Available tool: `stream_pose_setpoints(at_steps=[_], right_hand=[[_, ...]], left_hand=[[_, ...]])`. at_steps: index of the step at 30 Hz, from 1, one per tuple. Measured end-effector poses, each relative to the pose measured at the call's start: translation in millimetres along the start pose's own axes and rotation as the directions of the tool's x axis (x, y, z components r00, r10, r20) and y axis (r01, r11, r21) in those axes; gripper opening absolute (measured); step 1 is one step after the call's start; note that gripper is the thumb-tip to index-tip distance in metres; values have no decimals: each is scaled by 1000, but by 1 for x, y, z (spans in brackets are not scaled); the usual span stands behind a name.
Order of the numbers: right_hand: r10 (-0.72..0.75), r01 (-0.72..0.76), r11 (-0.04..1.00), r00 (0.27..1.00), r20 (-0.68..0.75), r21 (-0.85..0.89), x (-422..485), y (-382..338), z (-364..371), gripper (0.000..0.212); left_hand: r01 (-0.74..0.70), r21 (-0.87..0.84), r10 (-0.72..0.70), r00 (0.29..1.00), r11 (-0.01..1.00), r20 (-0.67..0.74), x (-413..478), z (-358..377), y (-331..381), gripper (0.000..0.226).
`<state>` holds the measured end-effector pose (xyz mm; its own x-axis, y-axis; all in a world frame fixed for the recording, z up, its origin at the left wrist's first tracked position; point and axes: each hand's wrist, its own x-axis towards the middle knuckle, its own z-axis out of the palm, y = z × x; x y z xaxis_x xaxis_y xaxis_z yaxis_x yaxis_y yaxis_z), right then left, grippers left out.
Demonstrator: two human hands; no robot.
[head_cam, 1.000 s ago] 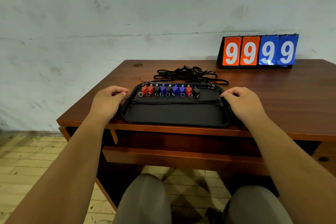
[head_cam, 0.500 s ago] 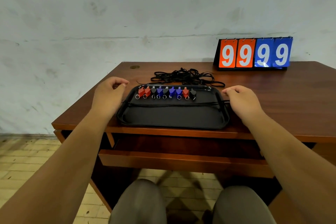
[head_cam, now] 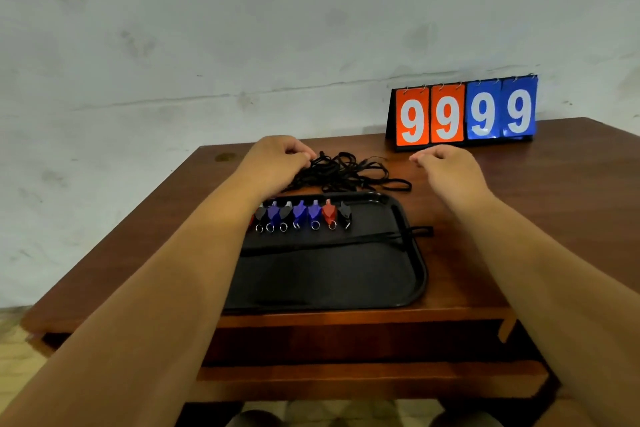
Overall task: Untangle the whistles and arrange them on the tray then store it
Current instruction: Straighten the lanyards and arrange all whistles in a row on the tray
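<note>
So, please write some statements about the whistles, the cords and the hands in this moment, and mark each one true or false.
1. The whistles stand in a row along the far side of the black tray. True.
2. The left hand rests on the tray rim. False: it is at the tangled black cords behind the tray.
3. The scoreboard shows four nines. True.
4. The right hand holds a red whistle. False: it holds no whistle.

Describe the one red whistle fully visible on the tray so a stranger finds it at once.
On the brown wooden desk lies a black rectangular plastic tray. A row of small whistles runs along its far edge. The red whistle is second from the right, between a blue whistle and a black whistle.
</note>
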<state>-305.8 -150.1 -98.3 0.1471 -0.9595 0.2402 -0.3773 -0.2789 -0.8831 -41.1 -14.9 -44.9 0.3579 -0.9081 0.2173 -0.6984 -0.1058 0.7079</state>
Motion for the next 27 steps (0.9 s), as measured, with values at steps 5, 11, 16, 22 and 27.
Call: stream_pose_setpoints(at_steps=[5, 11, 16, 22, 27], right_hand=[[9, -8, 998, 1000, -8, 67, 24, 8, 10, 26], [23, -18, 997, 997, -74, 71, 41, 37, 17, 21], [67, -66, 998, 996, -53, 22, 49, 44, 17, 24], [19, -18, 1000, 999, -45, 21, 49, 46, 19, 22], [35, -34, 999, 998, -42, 35, 50, 46, 19, 23]], left_hand=[[-58, 55, 51, 993, 997, 110, 38, 32, 7, 19], [-227, 241, 154, 945, 944, 288, 80, 73, 23, 18], [-280, 404, 68, 882, 871, 466, 104, 95, 25, 27], [-259, 435, 35, 888, 862, 459, 116, 106, 17, 32], [-296, 515, 64, 905, 805, 421, 118, 111, 20, 18]])
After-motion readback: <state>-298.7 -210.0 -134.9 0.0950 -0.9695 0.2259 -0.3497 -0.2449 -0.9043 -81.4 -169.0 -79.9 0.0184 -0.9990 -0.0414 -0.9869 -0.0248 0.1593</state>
